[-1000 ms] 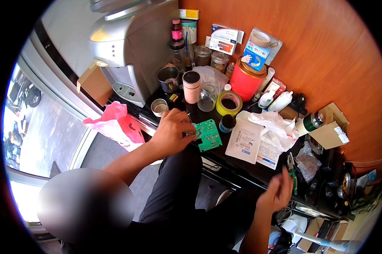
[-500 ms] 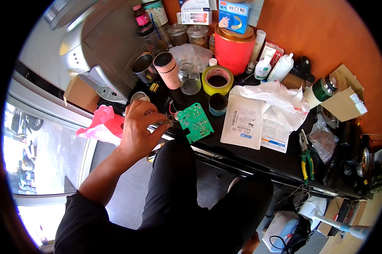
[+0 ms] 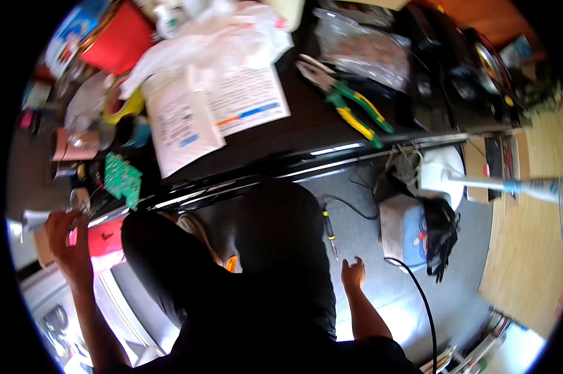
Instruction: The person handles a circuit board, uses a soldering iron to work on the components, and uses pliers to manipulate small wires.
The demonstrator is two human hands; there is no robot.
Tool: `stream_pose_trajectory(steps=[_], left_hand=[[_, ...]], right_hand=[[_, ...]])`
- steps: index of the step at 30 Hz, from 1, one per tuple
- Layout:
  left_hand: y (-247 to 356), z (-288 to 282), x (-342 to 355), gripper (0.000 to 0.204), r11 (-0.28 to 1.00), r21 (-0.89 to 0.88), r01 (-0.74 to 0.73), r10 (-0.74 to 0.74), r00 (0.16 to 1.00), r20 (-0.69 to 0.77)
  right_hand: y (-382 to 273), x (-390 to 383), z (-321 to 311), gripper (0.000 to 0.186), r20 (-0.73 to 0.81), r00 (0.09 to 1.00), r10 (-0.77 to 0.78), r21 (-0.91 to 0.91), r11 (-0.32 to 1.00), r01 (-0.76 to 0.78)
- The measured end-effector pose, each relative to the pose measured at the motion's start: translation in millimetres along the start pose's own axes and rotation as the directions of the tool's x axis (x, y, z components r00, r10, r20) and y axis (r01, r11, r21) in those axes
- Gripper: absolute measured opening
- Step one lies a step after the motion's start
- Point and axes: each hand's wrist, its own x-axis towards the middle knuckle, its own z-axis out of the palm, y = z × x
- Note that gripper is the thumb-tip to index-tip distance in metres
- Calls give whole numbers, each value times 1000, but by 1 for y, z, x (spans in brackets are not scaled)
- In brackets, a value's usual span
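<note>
My left hand (image 3: pixel 69 246) is raised at the far left, beside the desk edge. Its fingers are closed in a pinch; blur hides what they hold. Near it, a green circuit board (image 3: pixel 122 179) rests at the desk edge, close to my knee. Low over the floor, right of my legs, my right hand (image 3: pixel 354 273) holds nothing, thumb and forefinger apart. Just above that hand lies a slim tool (image 3: pixel 329 225) with a yellow-and-black handle and metal tip, apparently a soldering iron with a black cord (image 3: pixel 355 210).
Green-and-yellow pliers (image 3: pixel 347 103), a clear plastic bag (image 3: pixel 369 53) and white paper packets (image 3: pixel 182 128) lie on the black desk. A red tub (image 3: pixel 120 40) and yellow tape roll (image 3: pixel 114 103) stand left. On the floor are a bin-like container (image 3: pixel 400 234) and a black cable (image 3: pixel 428 305).
The view has swung right and downward. My right hand, barely visible before, now reaches out beside the corded tool. My left hand stays pinched, now at the left of the view.
</note>
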Motion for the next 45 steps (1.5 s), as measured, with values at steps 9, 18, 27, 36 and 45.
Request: stream_pose_trajectory(steps=[9, 18, 27, 36, 45], left_hand=[[14, 6, 10, 13, 996, 31, -82, 81, 996, 46], [55, -22, 27, 14, 999, 1, 34, -34, 999, 6], [18, -10, 16, 10, 666, -589, 459, -376, 888, 267], [-17, 36, 18, 16, -125, -857, 499, -213, 830, 515], [-32, 40, 10, 12, -370, -762, 531, -192, 759, 622]], right_hand=[[-41, 42, 6, 43, -41, 936, -350, -163, 926, 340], [-75, 112, 106, 34, 399, 870, -290, -546, 687, 480], [-131, 51, -77, 23, 73, 808, -584, -320, 754, 573], [-154, 22, -208, 25, 8, 727, -687, 60, 726, 685], [-171, -8, -347, 23, -345, 798, -493, 745, 373, 553]])
